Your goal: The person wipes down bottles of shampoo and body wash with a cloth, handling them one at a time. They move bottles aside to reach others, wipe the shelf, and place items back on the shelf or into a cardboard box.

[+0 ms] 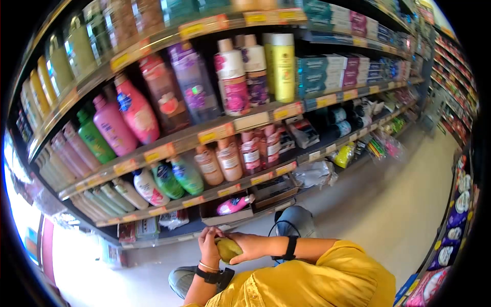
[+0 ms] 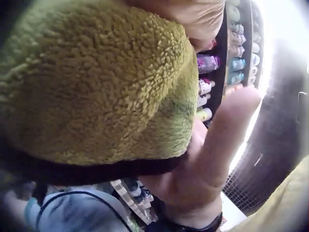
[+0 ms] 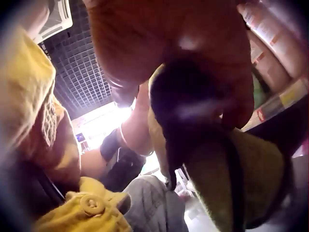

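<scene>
Both hands hold a folded, olive-green fuzzy cloth (image 1: 228, 250) with a dark edging, in front of the yellow top. My left hand (image 1: 208, 246) grips its left side, fingers bent over the top. From the other side my right hand (image 1: 251, 246) clasps it, the thumb along the near side. Close up in the left wrist view, the cloth's plush pile (image 2: 106, 87) fills much of the picture, with the right hand (image 2: 203, 159) beside it, thumb raised. In the right wrist view the right hand (image 3: 169, 38) covers the top of the shaded cloth (image 3: 260, 164).
Store shelves (image 1: 255, 123) packed with bottles and boxes curve ahead. A pink bottle (image 1: 232, 205) lies in an open carton on the bottom shelf. The pale floor (image 1: 399, 199) of the aisle runs to the right, where another stocked shelf (image 1: 455, 230) stands close.
</scene>
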